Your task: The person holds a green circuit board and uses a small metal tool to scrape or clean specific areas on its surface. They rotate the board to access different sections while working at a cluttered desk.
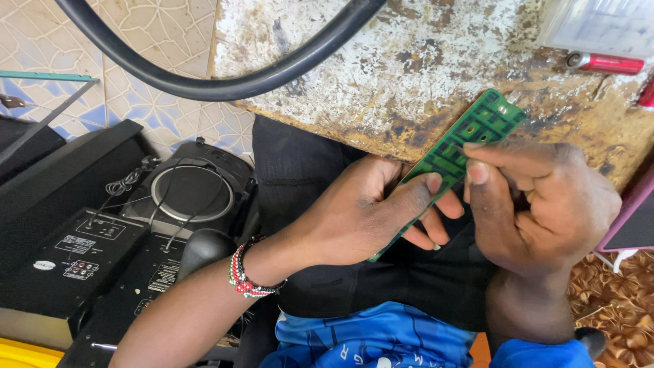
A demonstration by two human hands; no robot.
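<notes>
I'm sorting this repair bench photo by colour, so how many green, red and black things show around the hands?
Green: 1, the circuit board held by the left hand and right hand.
Red: 2, a cylinder and a second red piece at the picture's edge.
Black: 3, the cable, the speaker, the amplifier boxes.
Total: 6
</notes>
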